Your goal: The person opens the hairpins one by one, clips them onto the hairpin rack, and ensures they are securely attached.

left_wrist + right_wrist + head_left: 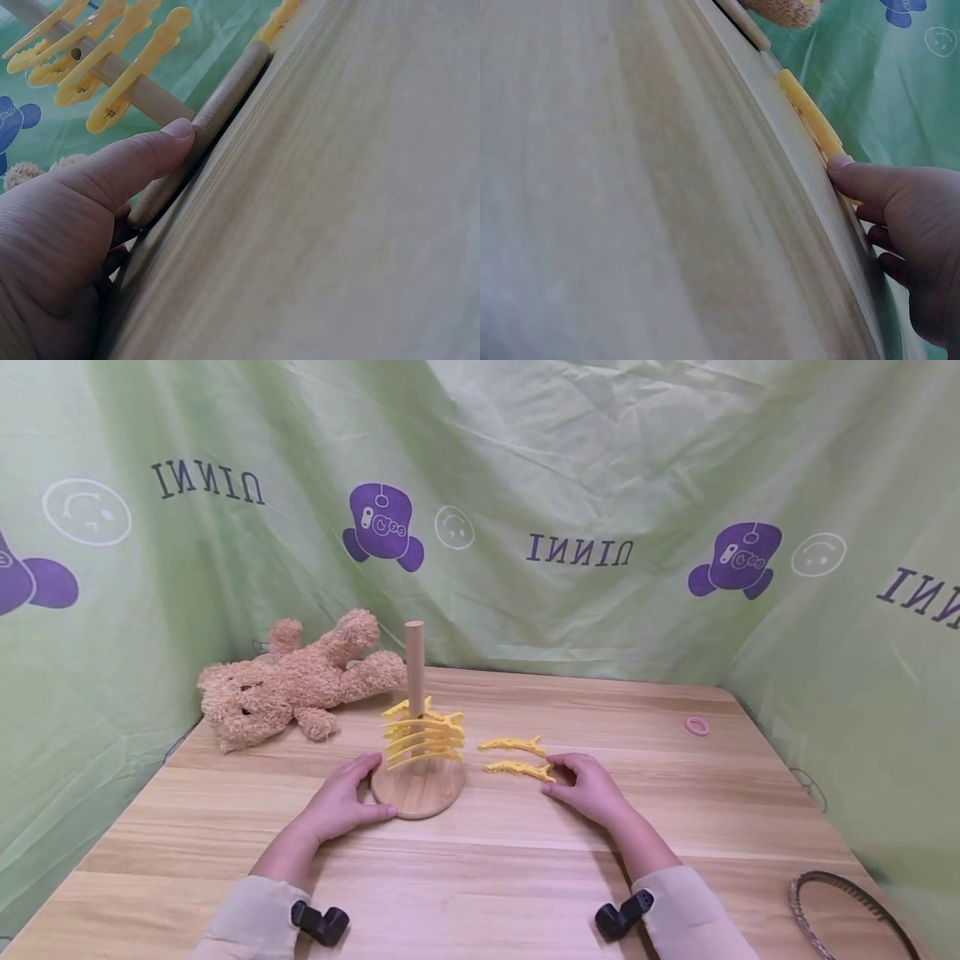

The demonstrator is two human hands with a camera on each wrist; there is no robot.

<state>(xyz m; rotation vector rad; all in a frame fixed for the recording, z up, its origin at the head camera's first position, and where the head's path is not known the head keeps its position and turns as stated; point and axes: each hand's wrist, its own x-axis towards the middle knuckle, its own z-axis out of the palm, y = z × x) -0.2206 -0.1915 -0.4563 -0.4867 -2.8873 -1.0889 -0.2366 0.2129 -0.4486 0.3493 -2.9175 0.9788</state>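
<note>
A wooden stand has a round base (420,797) and an upright post (415,664). Several yellow hair clips (142,71) hang one above another on the post. My left hand (341,802) holds the base at its left edge, thumb at the front and fingers spread round the side; in the left wrist view the thumb (176,131) presses the rim. To the right of the stand, two yellow clips lie on the table, one behind the other. My right hand (592,789) pinches the right end of the nearer clip (516,768); the farther clip (513,744) lies just beyond it.
A brown teddy bear (300,685) lies on its back at the far left, behind the stand. A pink ring (696,733) is at the far right of the table (465,902). The headband (798,906) sits at the near right corner. Green printed cloth (525,460) surrounds the table.
</note>
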